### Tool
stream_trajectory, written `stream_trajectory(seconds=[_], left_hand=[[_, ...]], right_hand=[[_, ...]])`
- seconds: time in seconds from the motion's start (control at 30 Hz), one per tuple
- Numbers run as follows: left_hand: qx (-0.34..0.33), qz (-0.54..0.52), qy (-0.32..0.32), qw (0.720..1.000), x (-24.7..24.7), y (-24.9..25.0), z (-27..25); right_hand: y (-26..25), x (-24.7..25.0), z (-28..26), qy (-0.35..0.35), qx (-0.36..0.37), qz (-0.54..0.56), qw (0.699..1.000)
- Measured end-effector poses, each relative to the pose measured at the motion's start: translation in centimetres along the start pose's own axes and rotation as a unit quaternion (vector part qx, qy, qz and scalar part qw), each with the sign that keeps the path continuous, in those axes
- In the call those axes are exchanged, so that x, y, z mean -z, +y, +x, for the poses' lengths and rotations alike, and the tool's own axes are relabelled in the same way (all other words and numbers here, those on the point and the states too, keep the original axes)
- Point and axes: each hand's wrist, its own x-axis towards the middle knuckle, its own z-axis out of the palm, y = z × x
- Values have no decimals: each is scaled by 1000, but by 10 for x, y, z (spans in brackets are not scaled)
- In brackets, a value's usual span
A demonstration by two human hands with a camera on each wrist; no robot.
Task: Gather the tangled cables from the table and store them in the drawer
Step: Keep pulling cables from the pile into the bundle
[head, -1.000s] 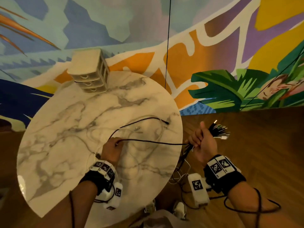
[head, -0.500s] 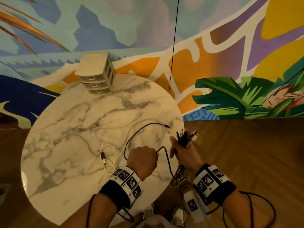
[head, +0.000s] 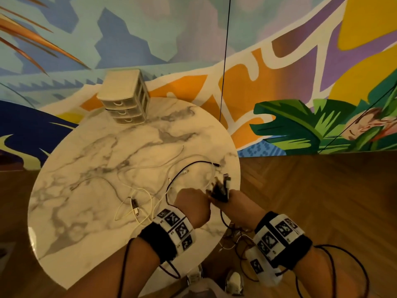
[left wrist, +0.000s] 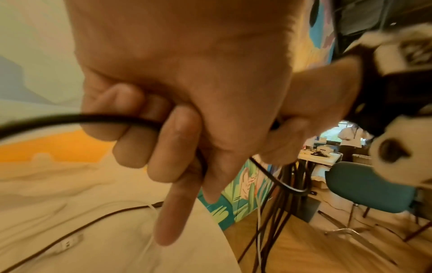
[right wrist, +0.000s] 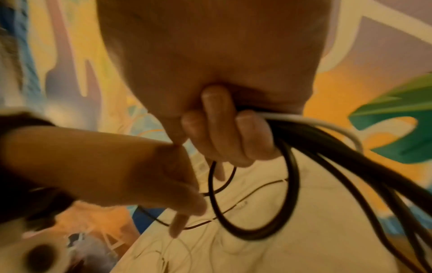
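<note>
Drawer unit (head: 125,97): a small beige three-drawer chest stands at the far left edge of the round marble table (head: 71,211), against the painted wall; all three drawers look pushed in.
Loose white cables (head: 133,203): thin white leads lie in loops on the marble left of the hands, one ending in a white plug near a short dark connector.
Thin black cable (head: 193,163): it arcs over the right part of the tabletop, its plug near the far right rim, and runs back toward the left hand.
Left hand (head: 192,208): knuckles up over the near right part of the table, touching the right hand. In the left wrist view its fingers (left wrist: 140,140) are curled round a black cable (left wrist: 77,118) that leaves to the left, while one finger points straight down toward the marble.
Cable bundle (head: 221,189): a clump of mostly black cables with plug ends sticking up, held at the table's right rim between the two hands; the remaining length hangs off the edge toward the wooden floor.
Right hand (head: 240,208): just right of the left hand, at the rim. In the right wrist view its fingers (right wrist: 224,136) are clenched round several black cables and one white cable (right wrist: 322,125), which loop below the fist.
Teal chair (left wrist: 371,188): seen past the left hand, standing on the floor in the room behind.
</note>
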Motion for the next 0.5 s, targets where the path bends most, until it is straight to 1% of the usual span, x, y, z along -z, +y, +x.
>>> stream_trajectory(seconds=[0.07,0.1,0.2,0.23,0.3,0.33,0.43,0.5], left_hand=[[-42,27,18,999,-4,6,-5],[-60,36,25,997,-7,8,-7],[-90,37,49,994,-19,16,-9],[-98,33,54,993,-22,18,-9],[-108,19,68,992,-29,18,-9],[-111,8,75,991,-33,17,-8],[-133,-21,84,987,-36,8,-3],[-129,-42,84,987,-34,-1,6]], right_hand=[[11,1,9,30,-35,33,998],[15,0,12,29,-46,41,998],[29,-13,18,-26,-56,34,997],[34,-18,19,-39,-65,58,995],[41,-25,19,-46,-78,117,989],[42,-27,17,-51,-75,124,988],[41,-30,15,-62,-71,96,991],[38,-28,14,-65,-72,111,989]])
